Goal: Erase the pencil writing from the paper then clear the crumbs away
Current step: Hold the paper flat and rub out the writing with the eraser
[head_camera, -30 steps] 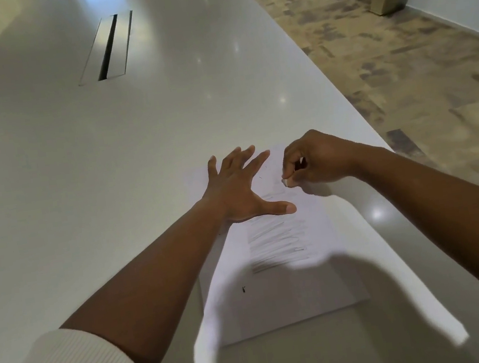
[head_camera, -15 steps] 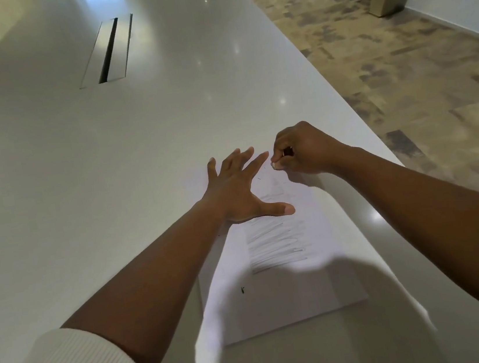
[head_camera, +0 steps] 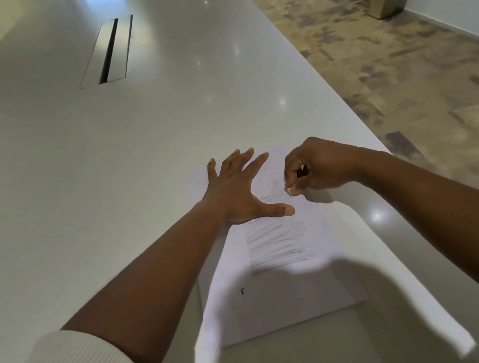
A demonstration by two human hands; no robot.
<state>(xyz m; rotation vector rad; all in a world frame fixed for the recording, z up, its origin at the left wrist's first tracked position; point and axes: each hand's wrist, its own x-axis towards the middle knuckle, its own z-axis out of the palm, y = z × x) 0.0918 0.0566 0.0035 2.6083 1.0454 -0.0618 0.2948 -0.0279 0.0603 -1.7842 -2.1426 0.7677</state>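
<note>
The sheet of paper point(head_camera: 281, 303) lies near the right edge of the white table point(head_camera: 108, 168). The left hand point(head_camera: 241, 191) rests flat on the sheet's far left part, fingers spread wide. Beside it, the right hand point(head_camera: 318, 165) pinches what looks like a small eraser point(head_camera: 289, 190) (mostly hidden) against the paper, just above the pencil scribbles point(head_camera: 275, 240). One dark crumb point(head_camera: 242, 291) sits nearer the sheet's bottom.

One paper point(head_camera: 278, 298), one eraser point(head_camera: 289, 191), two hands.

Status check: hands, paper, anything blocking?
Left hand flat, fingers spread, pinning paper. Right hand pinching eraser on the sheet. Pencil scribble mostly still there. One dark speck on paper; nothing blocking.
</note>
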